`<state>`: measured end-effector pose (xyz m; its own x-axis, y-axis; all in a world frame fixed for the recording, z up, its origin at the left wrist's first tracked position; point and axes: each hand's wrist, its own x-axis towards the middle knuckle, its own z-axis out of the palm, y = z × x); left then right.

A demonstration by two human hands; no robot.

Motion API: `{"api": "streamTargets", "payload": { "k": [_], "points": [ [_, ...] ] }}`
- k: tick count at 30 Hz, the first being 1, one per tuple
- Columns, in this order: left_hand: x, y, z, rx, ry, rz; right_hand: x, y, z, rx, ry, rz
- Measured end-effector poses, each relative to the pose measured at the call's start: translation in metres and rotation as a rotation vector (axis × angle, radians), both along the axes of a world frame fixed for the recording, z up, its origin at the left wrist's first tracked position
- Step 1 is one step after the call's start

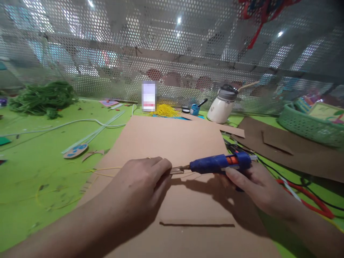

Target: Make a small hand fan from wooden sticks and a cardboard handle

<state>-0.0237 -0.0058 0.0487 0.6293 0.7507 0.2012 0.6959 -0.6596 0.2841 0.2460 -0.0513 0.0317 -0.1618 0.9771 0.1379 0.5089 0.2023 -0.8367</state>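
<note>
My right hand (259,184) is wrapped round a blue hot glue gun (208,164), which points left. Its nozzle meets the end of a narrow cardboard strip (176,171) pinched in the fingers of my left hand (139,181). Whether nozzle and strip actually touch is hard to tell. A thin yellow string (107,168) trails out to the left from behind my left hand. Both hands are above a large brown cardboard sheet (177,136). On its near part lies a thin cardboard strip (197,224) with a dark edge.
A green yarn pile (41,97) lies back left. Yellow strands (166,110), a blue paint jar (195,109) and a white lidded bottle (221,105) are at the back. Dark cardboard (303,150), a green basket (303,123) and red-handled scissors (313,197) lie right.
</note>
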Motion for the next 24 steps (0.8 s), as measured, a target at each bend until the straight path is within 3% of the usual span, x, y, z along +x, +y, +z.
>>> {"api": "streamTargets", "payload": {
  "k": [6, 13, 24],
  "points": [
    [0.000, 0.001, 0.003, -0.041, 0.022, -0.006, 0.001, -0.001, -0.002, -0.018, 0.005, 0.015],
    [0.001, 0.000, 0.000, -0.034, -0.019, -0.012, -0.003, -0.002, -0.009, -0.152, 0.095, 0.024],
    [-0.001, 0.002, 0.008, -0.088, -0.010, 0.027, 0.008, 0.001, -0.008, -0.112, 0.078, 0.007]
  ]
}}
